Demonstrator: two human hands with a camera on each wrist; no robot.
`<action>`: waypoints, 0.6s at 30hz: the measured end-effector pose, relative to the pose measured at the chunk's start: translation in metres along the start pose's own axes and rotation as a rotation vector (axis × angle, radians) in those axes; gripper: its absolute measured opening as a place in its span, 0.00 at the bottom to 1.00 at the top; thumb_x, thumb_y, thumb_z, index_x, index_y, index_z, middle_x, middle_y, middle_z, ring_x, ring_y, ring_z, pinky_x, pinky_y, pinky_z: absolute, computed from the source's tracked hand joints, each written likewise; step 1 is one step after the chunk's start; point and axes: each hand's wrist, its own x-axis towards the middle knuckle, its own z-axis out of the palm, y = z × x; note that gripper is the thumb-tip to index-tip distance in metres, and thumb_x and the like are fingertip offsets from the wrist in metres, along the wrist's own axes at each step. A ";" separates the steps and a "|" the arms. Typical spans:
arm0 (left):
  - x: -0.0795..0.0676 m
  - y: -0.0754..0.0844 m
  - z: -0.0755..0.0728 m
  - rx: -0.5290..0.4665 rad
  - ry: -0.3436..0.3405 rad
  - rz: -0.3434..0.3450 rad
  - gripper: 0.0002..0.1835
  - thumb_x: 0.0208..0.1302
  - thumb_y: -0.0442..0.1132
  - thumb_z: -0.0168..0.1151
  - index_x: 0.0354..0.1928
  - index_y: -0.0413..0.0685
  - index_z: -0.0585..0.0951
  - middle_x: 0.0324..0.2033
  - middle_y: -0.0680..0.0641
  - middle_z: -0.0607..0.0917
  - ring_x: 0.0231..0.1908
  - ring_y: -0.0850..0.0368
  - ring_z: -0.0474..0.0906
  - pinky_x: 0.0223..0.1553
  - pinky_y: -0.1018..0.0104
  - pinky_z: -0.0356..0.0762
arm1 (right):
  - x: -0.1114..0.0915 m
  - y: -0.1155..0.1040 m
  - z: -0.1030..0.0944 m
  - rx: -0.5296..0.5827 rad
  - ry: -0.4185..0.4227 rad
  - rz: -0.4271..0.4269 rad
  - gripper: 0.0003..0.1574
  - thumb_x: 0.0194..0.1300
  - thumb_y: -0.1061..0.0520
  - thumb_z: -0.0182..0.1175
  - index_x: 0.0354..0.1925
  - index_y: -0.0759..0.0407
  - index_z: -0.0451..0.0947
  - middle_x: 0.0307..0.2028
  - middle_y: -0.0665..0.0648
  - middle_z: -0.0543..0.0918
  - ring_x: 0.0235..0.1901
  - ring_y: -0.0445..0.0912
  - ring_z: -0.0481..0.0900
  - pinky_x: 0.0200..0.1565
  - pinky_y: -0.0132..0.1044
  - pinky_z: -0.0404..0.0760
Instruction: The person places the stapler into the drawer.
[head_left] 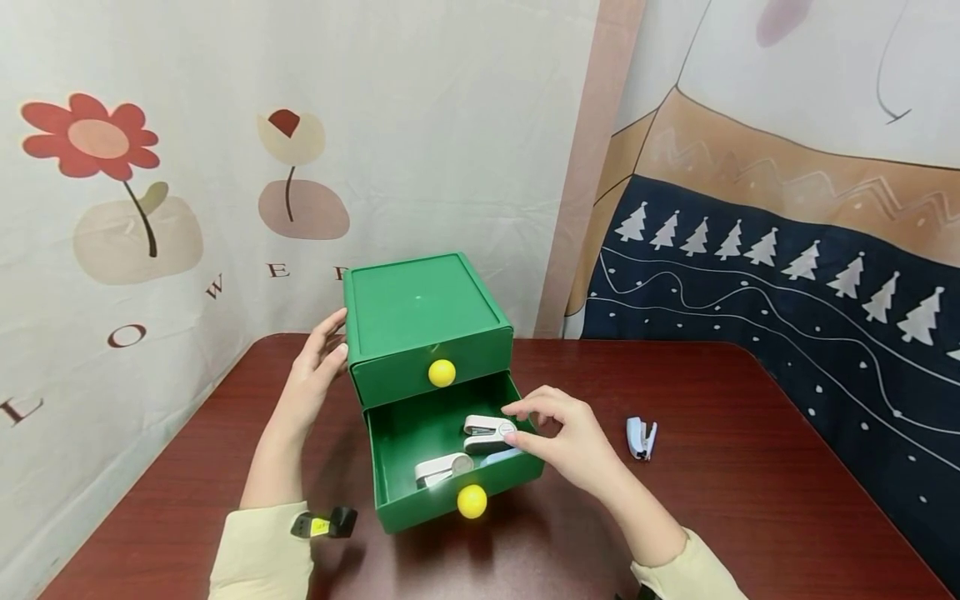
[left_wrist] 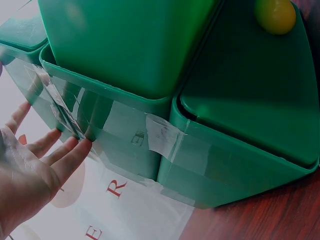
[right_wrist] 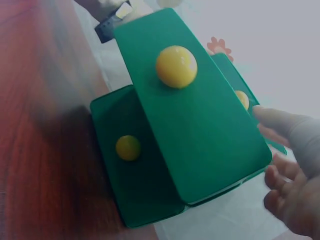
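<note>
A green drawer cabinet stands on the table, its middle drawer pulled out. Inside that drawer are a white stapler, a second white stapler nearer the front, and a light blue item partly covered. My right hand reaches over the drawer's right wall and pinches the end of the first white stapler between thumb and fingers. The drawer front hides the staplers in the right wrist view. With its fingers extended, my left hand touches the cabinet's left side.
A light blue stapler stands on the dark red table, right of the cabinet. Yellow ball knobs stick out from the drawer fronts. Clear tape runs along the cabinet's side. A printed curtain hangs behind the table.
</note>
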 end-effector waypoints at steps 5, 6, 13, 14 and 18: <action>0.000 0.000 0.000 0.009 0.004 -0.006 0.27 0.75 0.39 0.43 0.74 0.51 0.56 0.68 0.46 0.59 0.62 0.58 0.60 0.50 0.71 0.64 | -0.013 -0.006 0.005 0.011 0.086 -0.168 0.14 0.53 0.62 0.72 0.41 0.57 0.85 0.25 0.47 0.77 0.22 0.42 0.69 0.21 0.32 0.68; 0.000 0.000 0.000 0.010 0.003 -0.005 0.27 0.75 0.39 0.43 0.74 0.51 0.56 0.69 0.46 0.59 0.62 0.58 0.60 0.50 0.70 0.64 | -0.016 -0.006 0.006 0.019 0.088 -0.201 0.14 0.52 0.63 0.72 0.41 0.59 0.85 0.24 0.46 0.76 0.20 0.41 0.68 0.19 0.32 0.67; 0.000 0.001 0.000 0.002 0.003 0.000 0.27 0.75 0.39 0.43 0.74 0.50 0.56 0.68 0.46 0.60 0.62 0.54 0.59 0.50 0.71 0.64 | -0.032 -0.001 0.017 0.069 0.031 -0.387 0.21 0.43 0.70 0.74 0.39 0.63 0.84 0.22 0.50 0.80 0.17 0.38 0.68 0.19 0.26 0.68; 0.001 0.000 0.000 0.001 0.003 0.000 0.27 0.75 0.39 0.43 0.74 0.50 0.56 0.68 0.46 0.60 0.63 0.54 0.59 0.50 0.71 0.64 | -0.033 -0.001 0.019 0.072 0.012 -0.392 0.21 0.44 0.69 0.74 0.40 0.63 0.84 0.23 0.50 0.80 0.17 0.38 0.69 0.20 0.25 0.69; 0.000 0.000 0.000 -0.005 0.004 0.000 0.27 0.75 0.39 0.43 0.74 0.49 0.56 0.68 0.47 0.60 0.63 0.54 0.59 0.50 0.72 0.65 | -0.039 0.006 0.027 0.080 -0.079 -0.371 0.22 0.48 0.65 0.74 0.44 0.63 0.83 0.25 0.50 0.83 0.19 0.36 0.73 0.22 0.25 0.72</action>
